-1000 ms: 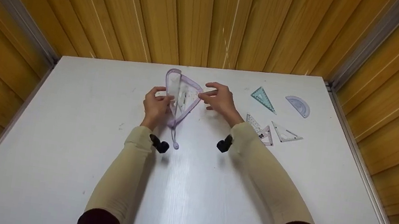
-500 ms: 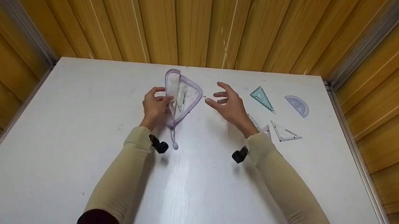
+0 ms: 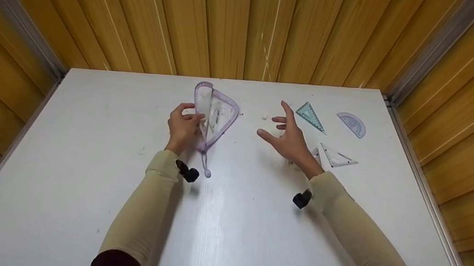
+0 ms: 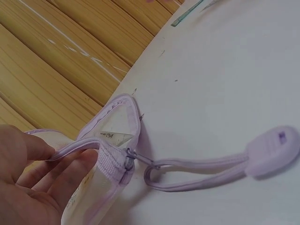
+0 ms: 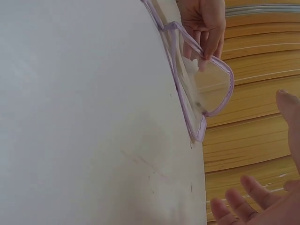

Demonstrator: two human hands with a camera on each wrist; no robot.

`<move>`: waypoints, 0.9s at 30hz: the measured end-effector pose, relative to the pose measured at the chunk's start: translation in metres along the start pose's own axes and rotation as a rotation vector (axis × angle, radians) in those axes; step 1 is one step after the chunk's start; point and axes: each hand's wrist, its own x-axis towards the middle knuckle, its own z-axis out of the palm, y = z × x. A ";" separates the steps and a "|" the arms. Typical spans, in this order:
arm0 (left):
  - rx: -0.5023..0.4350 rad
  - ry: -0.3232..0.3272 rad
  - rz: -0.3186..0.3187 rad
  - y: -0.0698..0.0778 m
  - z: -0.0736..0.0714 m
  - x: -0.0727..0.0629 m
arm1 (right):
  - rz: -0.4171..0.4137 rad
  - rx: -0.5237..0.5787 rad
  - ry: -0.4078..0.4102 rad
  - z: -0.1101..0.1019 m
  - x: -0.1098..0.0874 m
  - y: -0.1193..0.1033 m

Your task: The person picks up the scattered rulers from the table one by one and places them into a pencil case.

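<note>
My left hand (image 3: 183, 129) pinches the upper edge of a clear zip pouch (image 3: 227, 111) with lilac trim, thumb and fingers on the rim. The pouch's mouth gapes, as the right wrist view shows. Inside lies a pale flat piece (image 4: 113, 136) with small dark print. From the near corner hangs a lilac cord with a pull tab (image 4: 274, 152). My right hand (image 3: 290, 140) hovers right of the pouch, holding nothing, thumb and fingers spread wide. Just beyond its fingers lies a teal set square (image 3: 310, 117).
A lilac protractor (image 3: 352, 124) lies at the back right of the white table (image 3: 223, 233). Nearer is a clear set square (image 3: 336, 157), beside another drawing piece (image 3: 317, 155) partly covered by the right wrist. Wood-patterned walls (image 3: 229, 20) stand behind and at both sides.
My right hand has drawn away from the pouch's right edge, moving right, and its fingers have spread. The left hand and the pouch stay in about the same place.
</note>
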 end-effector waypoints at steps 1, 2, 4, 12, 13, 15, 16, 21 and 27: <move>-0.003 0.001 -0.004 0.000 0.000 0.000 | 0.000 -0.004 -0.003 -0.001 -0.002 0.002; -0.005 0.002 -0.007 -0.001 0.000 0.000 | 0.000 -0.010 -0.005 -0.003 -0.004 0.005; -0.008 0.005 -0.010 -0.001 0.000 0.000 | 0.003 -0.024 -0.006 -0.007 -0.007 0.010; 0.021 0.009 0.005 -0.002 0.000 0.000 | -0.005 -0.034 0.012 -0.026 -0.020 0.028; 0.024 0.006 0.007 -0.002 0.000 0.000 | -0.013 -0.034 0.016 -0.028 -0.021 0.030; 0.018 0.000 0.008 -0.002 0.000 0.000 | -0.025 -0.038 0.021 -0.031 -0.023 0.034; 0.015 -0.003 0.008 -0.002 0.000 0.000 | -0.025 -0.043 0.025 -0.033 -0.024 0.035; 0.008 -0.003 -0.002 -0.002 0.000 0.000 | -0.006 -0.059 0.036 -0.038 -0.027 0.043; 0.016 -0.002 -0.012 -0.001 0.000 0.000 | 0.013 -0.101 0.054 -0.041 -0.032 0.052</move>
